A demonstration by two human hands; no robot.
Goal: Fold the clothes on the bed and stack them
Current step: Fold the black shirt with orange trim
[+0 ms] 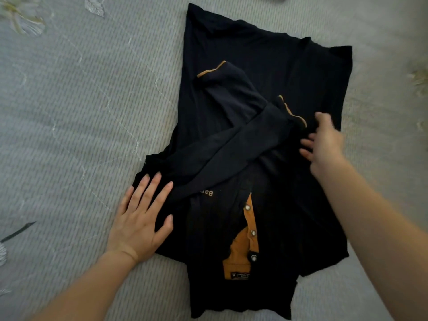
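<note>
Resting open-fingered on the black shirt (243,54), left hand (141,216) and right hand (324,142) grip nothing.

A dark polo shirt (266,140) is lying mid-frame on a grey bedspread (69,112), sleeves crossing, as the left hand (141,218) is pressing flat and the right hand (324,144) is touching its right side.

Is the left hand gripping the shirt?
No, the left hand lies flat, fingers straight, on the edge of the black polo shirt.

Black polo shirt (266,140) flat on bed, collar nearest, mustard-trimmed sleeves crossed over chest.
</note>
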